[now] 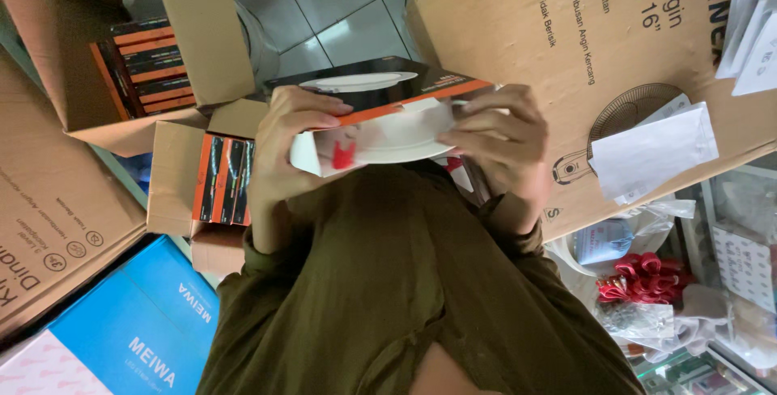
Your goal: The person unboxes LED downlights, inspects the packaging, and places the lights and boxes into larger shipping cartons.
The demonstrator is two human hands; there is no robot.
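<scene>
Both of my hands hold a flat black and orange box (380,86) close in front of my olive-green clothing. My left hand (290,146) grips its left end, and my right hand (503,146) grips the right side, fingers over the open flap. A white round lamp (392,138) with a red clip (344,155) sticks partly out of the box's near opening, between the two hands. How far the lamp sits inside is hidden.
An open carton (174,164) at my left holds several matching boxes, as does a larger one (146,67) behind it. At right, a big cardboard fan box (615,31) carries white packets (651,152). A blue box (137,322) lies bottom left, bagged red parts (643,273) bottom right.
</scene>
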